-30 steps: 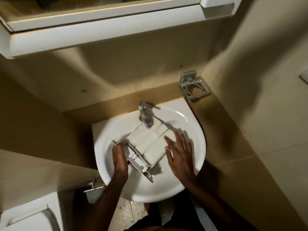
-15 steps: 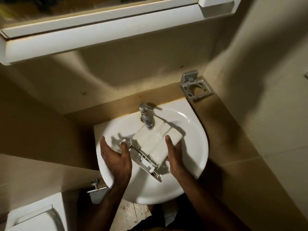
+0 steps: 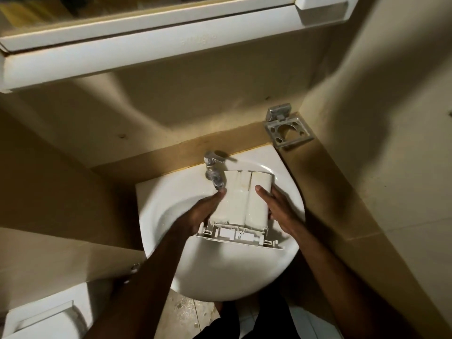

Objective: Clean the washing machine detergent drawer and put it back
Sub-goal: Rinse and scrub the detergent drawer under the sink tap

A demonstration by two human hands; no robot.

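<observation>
The white detergent drawer (image 3: 242, 204) lies upside down over the white sink (image 3: 220, 277). Its front panel faces me and its rear end sits beside the tap spout. My left hand (image 3: 198, 216) clasps the drawer's left side, its fingers reaching up towards the spout; motion blurs this hand. On the right side, my right hand (image 3: 278, 209) holds the drawer with the thumb laid over the top and the fingers along the edge. I cannot tell whether water is running.
A chrome tap (image 3: 214, 172) stands at the back of the sink. A metal tumbler holder (image 3: 287, 129) is fixed in the right corner. A white mirror cabinet (image 3: 146, 52) overhangs the sink. A toilet (image 3: 44, 319) sits at the lower left.
Both hands have turned the drawer from a diagonal lie to straight, front panel towards me, and moved it right of the spout. The left hand shifted from the front corner to the left side.
</observation>
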